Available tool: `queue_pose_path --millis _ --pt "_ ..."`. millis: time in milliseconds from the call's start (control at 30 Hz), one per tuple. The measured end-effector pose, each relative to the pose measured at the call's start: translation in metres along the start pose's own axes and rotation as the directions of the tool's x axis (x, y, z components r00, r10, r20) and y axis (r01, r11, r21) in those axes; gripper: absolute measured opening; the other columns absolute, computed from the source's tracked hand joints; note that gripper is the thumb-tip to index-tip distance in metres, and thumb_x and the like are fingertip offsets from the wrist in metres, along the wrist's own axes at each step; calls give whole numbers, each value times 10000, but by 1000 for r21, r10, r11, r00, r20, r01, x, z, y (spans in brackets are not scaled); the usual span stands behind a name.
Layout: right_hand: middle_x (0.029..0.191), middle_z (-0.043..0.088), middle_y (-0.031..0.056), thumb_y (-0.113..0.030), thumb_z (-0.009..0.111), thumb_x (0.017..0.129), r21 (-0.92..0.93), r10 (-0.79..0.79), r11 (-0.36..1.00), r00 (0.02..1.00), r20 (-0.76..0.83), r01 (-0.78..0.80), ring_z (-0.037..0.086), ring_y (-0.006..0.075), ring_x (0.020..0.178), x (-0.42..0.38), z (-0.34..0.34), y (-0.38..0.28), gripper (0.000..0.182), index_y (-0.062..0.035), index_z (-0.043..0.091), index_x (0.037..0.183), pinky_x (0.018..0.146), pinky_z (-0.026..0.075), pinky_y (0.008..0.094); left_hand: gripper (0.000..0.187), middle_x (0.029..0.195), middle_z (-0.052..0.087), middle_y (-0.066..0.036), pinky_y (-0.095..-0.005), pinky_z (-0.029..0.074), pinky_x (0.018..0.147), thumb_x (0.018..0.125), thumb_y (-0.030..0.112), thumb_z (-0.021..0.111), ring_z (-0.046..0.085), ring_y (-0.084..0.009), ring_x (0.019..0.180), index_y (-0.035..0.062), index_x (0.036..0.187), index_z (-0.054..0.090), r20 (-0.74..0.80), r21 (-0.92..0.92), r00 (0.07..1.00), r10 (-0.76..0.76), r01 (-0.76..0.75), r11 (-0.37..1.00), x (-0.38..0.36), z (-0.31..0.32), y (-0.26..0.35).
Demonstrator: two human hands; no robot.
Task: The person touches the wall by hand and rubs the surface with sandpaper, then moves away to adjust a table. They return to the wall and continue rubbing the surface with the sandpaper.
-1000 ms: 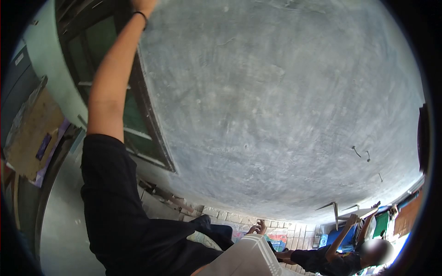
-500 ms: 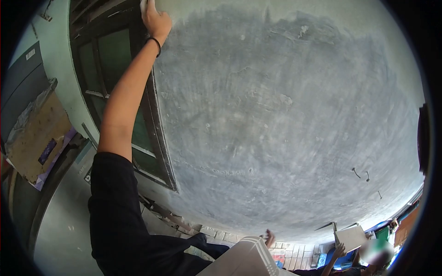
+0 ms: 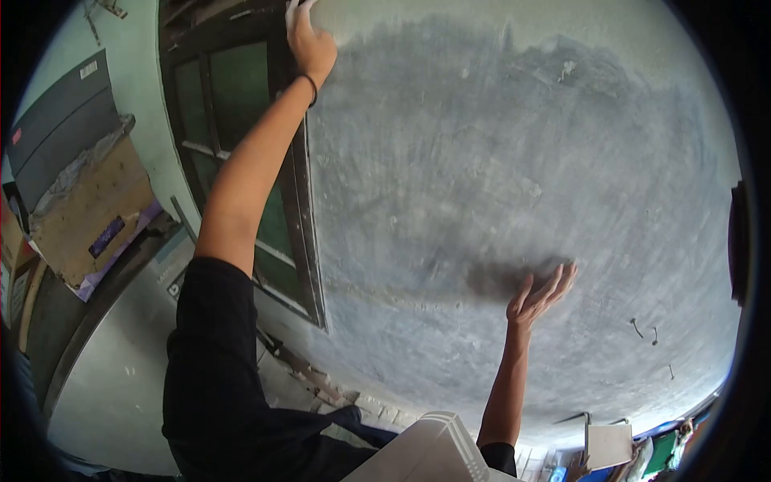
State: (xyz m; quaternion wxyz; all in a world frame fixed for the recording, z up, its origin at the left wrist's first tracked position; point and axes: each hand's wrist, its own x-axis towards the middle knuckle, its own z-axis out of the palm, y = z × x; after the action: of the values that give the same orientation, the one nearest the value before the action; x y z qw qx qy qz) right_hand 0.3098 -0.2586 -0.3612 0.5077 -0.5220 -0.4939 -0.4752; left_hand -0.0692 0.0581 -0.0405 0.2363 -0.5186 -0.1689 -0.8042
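Observation:
My left hand is raised at the top edge of the view, its bent fingers at the side of the dark wooden window frame. Its fingertips are partly cut off. A dark band circles that wrist. My right hand is held up before the grey plastered wall, empty, fingers spread and pointing up to the right. A dark shadow lies on the wall beside its fingers. Below, between my arms, stands a pale ribbed plastic piece.
Left of the window, a cardboard box and a dark grey panel stand above a smooth grey surface. Bent metal hooks stick out of the wall at right. Low on the right are a beige board and colourful items.
My right hand has risen from low by the plastic piece to the wall. My left hand stays at the window frame. The view has shifted, and the person at lower right is out of sight.

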Motion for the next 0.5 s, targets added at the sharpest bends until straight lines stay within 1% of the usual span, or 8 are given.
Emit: queue_pose_path --millis 33,100,133,233,300,367,433,500 --pt "1607 271 269 -228 508 1020 1 -1 1000 1000 -29 1 247 472 1501 -2 5 3 591 -45 339 1556 1194 189 628 581 1457 506 -216 -434 348 1171 785 -182 424 428 -399 1397 36 1296 595 -17 -11 1000 21 -21 1000 8 1 1" --pt "1585 348 253 -243 505 1025 -130 -90 988 996 -30 85 272 469 1491 -8 11 11 584 -42 350 1550 1193 196 617 607 1468 498 -209 -431 337 1181 783 -204 412 411 -386 1415 47 1304 594 6 43 999 -39 39 998 25 9 -5" --pt "1572 376 247 -280 501 1024 -172 -76 983 997 -31 70 274 460 1494 -11 13 12 594 -41 356 1548 1202 182 614 615 1488 487 -196 -423 335 1185 786 -216 411 424 -382 1409 54 1305 599 -30 18 998 -64 64 998 38 9 0" --pt "1582 368 238 -287 489 1027 -180 -104 979 992 -64 91 258 447 1506 -13 19 14 592 -34 359 1545 1211 175 604 604 1497 482 -192 -414 348 1176 792 -210 421 449 -378 1392 56 1302 607 -30 37 1000 0 1 999 54 19 -29" --pt "1583 370 234 -291 486 1027 -186 -85 980 996 -39 77 253 437 1512 -14 16 13 595 -33 356 1546 1216 169 597 588 1484 497 -198 -409 364 1166 795 -201 431 467 -381 1377 55 1292 614 -25 68 1000 -8 10 998 49 18 -26" --pt "1584 372 229 -294 483 1026 -176 -77 982 997 -25 71 248 427 1518 -16 17 14 598 -31 353 1547 1221 164 590 572 1454 520 -210 -419 372 1160 797 -193 432 474 -392 1367 48 1282 614 -77 98 996 39 -31 995 48 21 -26" --pt "1587 366 230 -272 499 1000 -169 -70 984 997 -26 65 236 423 1525 -19 17 19 618 -76 334 1563 1240 141 573 567 1419 541 -229 -442 371 1157 784 -195 426 486 -410 1347 34 1268 612 -125 77 991 53 -44 996 37 19 -26" --pt "1585 370 230 -261 501 997 -147 -77 987 997 -31 72 238 423 1525 -18 16 19 604 -65 357 1549 1239 145 570 578 1418 542 -232 -444 369 1158 773 -197 424 480 -414 1352 34 1270 611 -72 79 997 40 -34 996 18 10 -16"
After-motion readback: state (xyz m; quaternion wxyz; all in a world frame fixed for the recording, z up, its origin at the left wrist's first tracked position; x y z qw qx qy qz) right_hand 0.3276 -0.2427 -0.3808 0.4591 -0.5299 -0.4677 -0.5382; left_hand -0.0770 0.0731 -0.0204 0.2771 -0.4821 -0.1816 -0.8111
